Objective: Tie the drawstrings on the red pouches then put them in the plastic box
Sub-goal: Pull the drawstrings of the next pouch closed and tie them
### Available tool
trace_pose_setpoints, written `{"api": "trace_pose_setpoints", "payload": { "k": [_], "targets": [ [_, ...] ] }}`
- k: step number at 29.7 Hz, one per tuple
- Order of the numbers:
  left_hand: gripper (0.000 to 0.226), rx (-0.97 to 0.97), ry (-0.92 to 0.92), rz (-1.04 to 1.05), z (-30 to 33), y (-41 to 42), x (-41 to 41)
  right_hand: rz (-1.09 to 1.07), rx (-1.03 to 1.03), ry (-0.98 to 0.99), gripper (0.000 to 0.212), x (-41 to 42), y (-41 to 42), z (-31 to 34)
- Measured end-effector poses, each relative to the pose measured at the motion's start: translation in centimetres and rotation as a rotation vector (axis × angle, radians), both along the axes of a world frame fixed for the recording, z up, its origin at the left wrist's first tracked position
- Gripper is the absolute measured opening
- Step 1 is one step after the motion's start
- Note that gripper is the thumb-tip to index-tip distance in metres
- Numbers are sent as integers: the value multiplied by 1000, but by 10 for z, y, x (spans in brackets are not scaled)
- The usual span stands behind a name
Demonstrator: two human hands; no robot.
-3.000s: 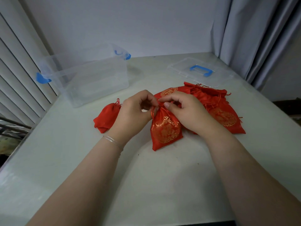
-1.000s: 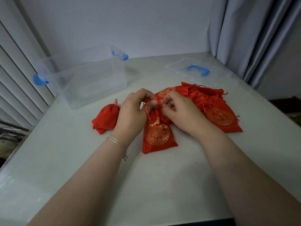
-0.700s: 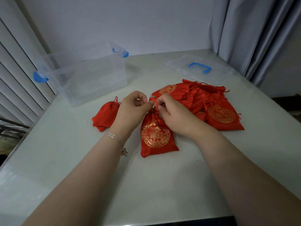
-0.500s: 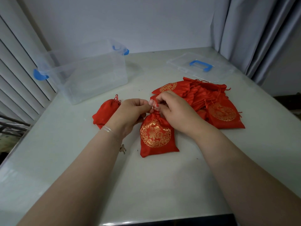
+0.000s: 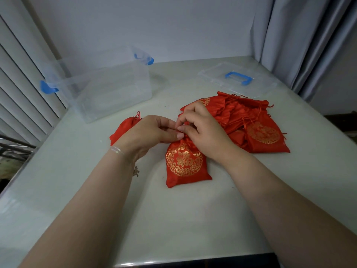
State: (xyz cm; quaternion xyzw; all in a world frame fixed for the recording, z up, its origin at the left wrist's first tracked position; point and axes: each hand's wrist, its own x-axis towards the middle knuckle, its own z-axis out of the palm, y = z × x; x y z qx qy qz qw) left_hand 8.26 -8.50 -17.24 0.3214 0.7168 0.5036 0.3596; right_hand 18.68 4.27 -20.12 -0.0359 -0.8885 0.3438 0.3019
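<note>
Both hands meet at the neck of the red pouch (image 5: 186, 163) mid-worktop: left hand (image 5: 148, 135) and right hand (image 5: 204, 130) pinching its drawstring, mostly hidden under fingers. Gold emblem unreadable. Plastic box (image 5: 108, 89) sits far left.

Both forearms enter from the lower edge and converge toward the centre. Left hand (image 5: 148, 132): back facing up, fingers curled inward, thumb extended rightward with its tip meeting the right thumb, pinching at the gathered neck of a red pouch (image 5: 185, 165). A thin bracelet (image 5: 117, 150) circles the left wrist. Right hand (image 5: 202, 128): back facing up, fingers bent downward, index raised and arched, thumb pointing left, likewise pinching the pouch neck. The two hands touch at the thumbs.
</note>
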Motion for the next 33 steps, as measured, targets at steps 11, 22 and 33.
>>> {"api": "trace_pose_setpoints", "payload": {
  "k": [11, 22, 33],
  "targets": [
    [9, 56, 164, 124, 1, 3, 10, 86, -246, -201, 26, 5, 10, 9],
    [6, 83, 140, 262, 12, -3, 7, -148, -33, -240, 31, 17, 16, 22],
    [8, 128, 150, 248, 11, -2, 8, -40, -179, -286, 41, 16, 7, 18]
  ]
}}
